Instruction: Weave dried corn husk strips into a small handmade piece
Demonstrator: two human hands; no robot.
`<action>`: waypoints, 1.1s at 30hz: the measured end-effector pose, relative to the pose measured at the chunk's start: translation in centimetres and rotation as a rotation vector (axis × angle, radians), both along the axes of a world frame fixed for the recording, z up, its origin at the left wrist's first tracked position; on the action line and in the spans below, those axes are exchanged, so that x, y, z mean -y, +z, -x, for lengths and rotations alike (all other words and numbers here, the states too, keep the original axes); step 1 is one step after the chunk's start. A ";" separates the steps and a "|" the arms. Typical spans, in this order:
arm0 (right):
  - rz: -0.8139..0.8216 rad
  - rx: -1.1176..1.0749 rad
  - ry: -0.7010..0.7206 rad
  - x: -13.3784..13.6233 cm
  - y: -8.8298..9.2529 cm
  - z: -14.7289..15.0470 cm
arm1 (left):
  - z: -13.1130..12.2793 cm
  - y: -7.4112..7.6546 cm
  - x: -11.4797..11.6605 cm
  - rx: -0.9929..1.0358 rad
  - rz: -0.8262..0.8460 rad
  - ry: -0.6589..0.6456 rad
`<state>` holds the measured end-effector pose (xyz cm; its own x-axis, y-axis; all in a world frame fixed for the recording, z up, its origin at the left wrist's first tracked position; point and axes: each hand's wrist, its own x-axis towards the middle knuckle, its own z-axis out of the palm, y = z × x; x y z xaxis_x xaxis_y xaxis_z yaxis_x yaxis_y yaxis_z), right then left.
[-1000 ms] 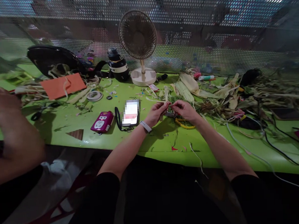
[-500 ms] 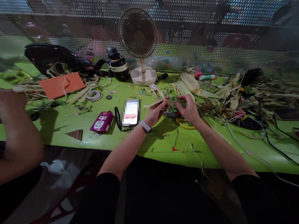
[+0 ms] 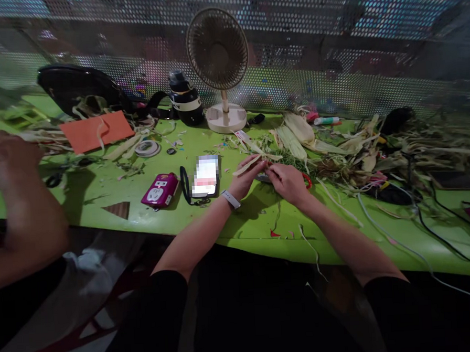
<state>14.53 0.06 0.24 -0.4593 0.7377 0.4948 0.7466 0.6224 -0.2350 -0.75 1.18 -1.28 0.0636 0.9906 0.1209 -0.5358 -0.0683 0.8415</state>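
My left hand [image 3: 246,179], with a pale band on its wrist, is closed on a pale strip of dried corn husk [image 3: 247,166]. My right hand [image 3: 288,182] is closed in a pinch at the left fingertips; what it pinches is too small to make out. Partly hidden under my hands are scissors, with a red handle [image 3: 308,181] showing beside the right hand. Green leafy stems [image 3: 285,156] lie just behind my hands, near a bundle of pale corn husks [image 3: 296,133].
A lit phone [image 3: 205,176] and a magenta case [image 3: 160,190] lie to the left. A fan [image 3: 226,118] and a black bottle [image 3: 186,104] stand behind. Dried plant scraps [image 3: 360,159] and cables [image 3: 383,231] spread at right. Another person's hand [image 3: 11,151] is at far left.
My right hand has moved down and left from the green stems to the left fingertips, closing as it came. The stems now lie behind my hands. The husk strip stays in my left hand.
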 end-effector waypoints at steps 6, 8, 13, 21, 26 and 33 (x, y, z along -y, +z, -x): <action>-0.167 0.184 -0.051 0.7 -0.3 0.3 | -0.3 0.7 0.7 -0.030 0.012 0.013; -0.193 0.213 -0.026 0.9 -0.5 0.4 | -0.4 0.8 1.0 -0.035 0.019 0.003; -0.223 0.237 0.008 1.0 -0.7 0.7 | -0.6 0.7 1.2 -0.121 -0.002 0.031; -0.210 0.240 0.079 0.6 -0.6 0.3 | -0.2 0.6 0.7 -0.248 -0.033 -0.001; -0.138 0.231 0.147 0.7 -0.6 0.3 | 0.0 0.2 0.1 -0.257 -0.043 -0.021; 0.195 -0.248 0.086 0.5 1.4 -0.8 | 0.5 0.1 0.1 -0.243 0.033 -0.241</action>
<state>15.37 -0.45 1.62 -0.4077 0.7930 0.4527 0.5983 0.6065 -0.5237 -1.20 1.10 -1.22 0.3197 0.9466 0.0414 -0.3168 0.0656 0.9462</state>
